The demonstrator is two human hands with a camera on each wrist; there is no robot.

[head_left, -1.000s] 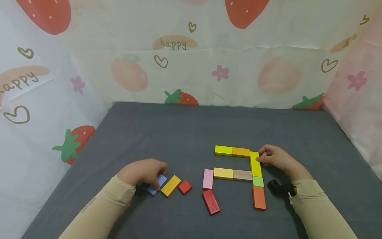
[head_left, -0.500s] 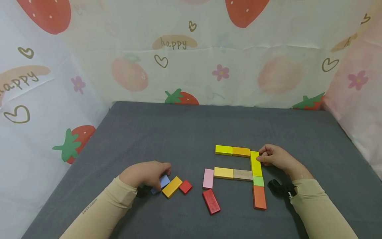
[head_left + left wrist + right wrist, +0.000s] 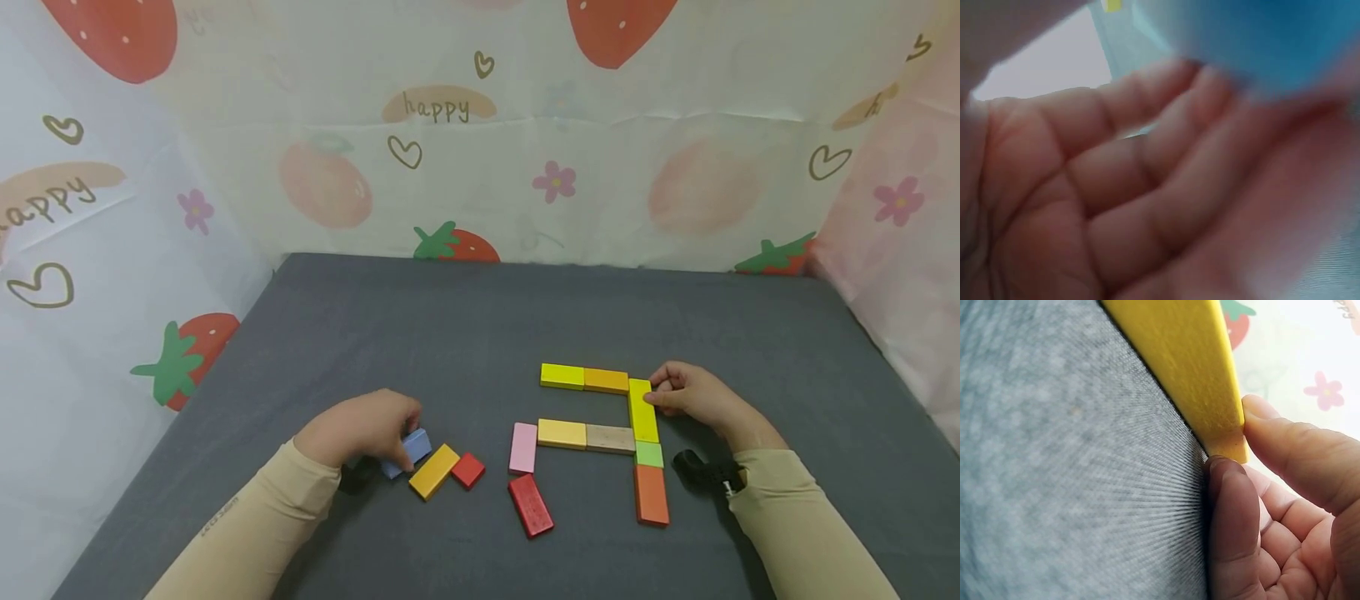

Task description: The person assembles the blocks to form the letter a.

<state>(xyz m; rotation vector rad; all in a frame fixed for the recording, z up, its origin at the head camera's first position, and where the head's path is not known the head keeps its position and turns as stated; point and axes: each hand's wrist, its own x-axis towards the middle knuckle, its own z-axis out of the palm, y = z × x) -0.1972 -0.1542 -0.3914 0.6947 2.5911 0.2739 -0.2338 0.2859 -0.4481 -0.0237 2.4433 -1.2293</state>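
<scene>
My left hand [image 3: 367, 427] pinches a blue block [image 3: 417, 443] between thumb and fingers, hiding part of it; in the left wrist view this blue block [image 3: 1272, 37] looks large and blurred. Just right of it lie an amber block [image 3: 434, 472] and a small red block [image 3: 468, 471]. With thumb and index finger, my right hand [image 3: 693, 396] holds the far end of a long yellow block [image 3: 642, 417] flat on the cloth. The right wrist view shows the thumb on one face of the yellow block [image 3: 1191, 369] and the index finger at its edge.
Left of the yellow block, flat blocks form rows: bright yellow [image 3: 562, 376], orange [image 3: 606, 381], pale yellow [image 3: 562, 433], bare wood [image 3: 610, 438] and pink [image 3: 523, 448]. Green [image 3: 648, 454] and orange-red [image 3: 652, 496] blocks continue below it. A dark red block [image 3: 531, 506] lies askew on the grey cloth [image 3: 465, 325].
My left hand has shifted the blue block slightly right and away from me, and its side now shows more. The amber and small red blocks have slid slightly right. My right hand has stayed put.
</scene>
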